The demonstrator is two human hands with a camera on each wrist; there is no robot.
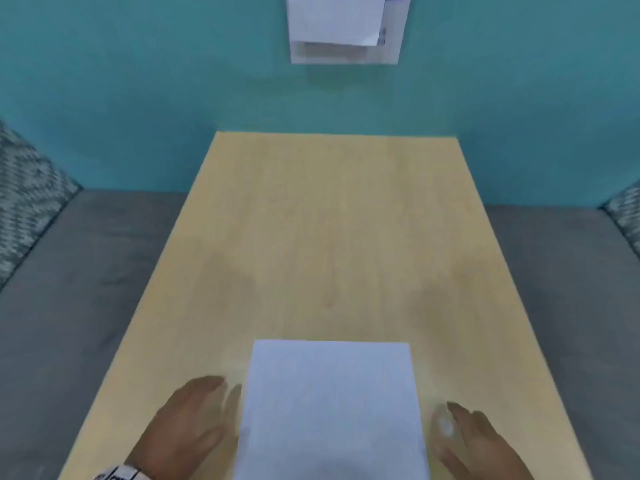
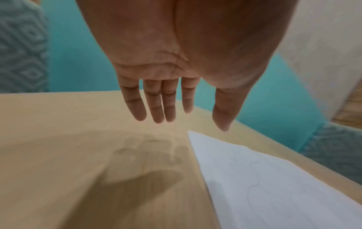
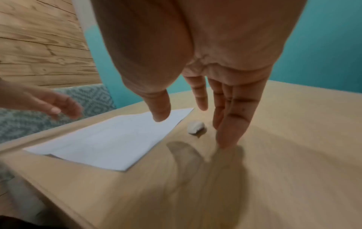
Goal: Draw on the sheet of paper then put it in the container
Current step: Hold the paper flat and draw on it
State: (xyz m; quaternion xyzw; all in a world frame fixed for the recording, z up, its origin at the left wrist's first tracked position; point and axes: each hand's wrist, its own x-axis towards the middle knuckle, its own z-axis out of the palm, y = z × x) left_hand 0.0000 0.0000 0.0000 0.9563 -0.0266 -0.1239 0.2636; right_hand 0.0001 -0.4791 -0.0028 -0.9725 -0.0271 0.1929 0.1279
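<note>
A white sheet of paper (image 1: pixel 332 407) lies flat on the light wooden table (image 1: pixel 329 237) near its front edge; faint pencil lines show on the sheet (image 2: pixel 274 178) in the left wrist view. My left hand (image 1: pixel 194 414) hovers just left of the sheet with straight fingers (image 2: pixel 154 105), holding nothing. My right hand (image 1: pixel 474 438) hovers just right of the sheet (image 3: pixel 109 139), fingers (image 3: pixel 233 117) straight and empty. A small white lump, maybe an eraser (image 3: pixel 195 126), sits on the table between the sheet and my right fingers. A white wall-mounted container (image 1: pixel 346 29) with papers hangs on the teal wall.
A grey bench seat (image 1: pixel 69 271) runs along both sides of the table, with patterned cushions (image 1: pixel 27 188) at the far left and right. The teal wall (image 1: pixel 138 81) rises behind the table. Wood panelling (image 3: pixel 39 46) shows in the right wrist view.
</note>
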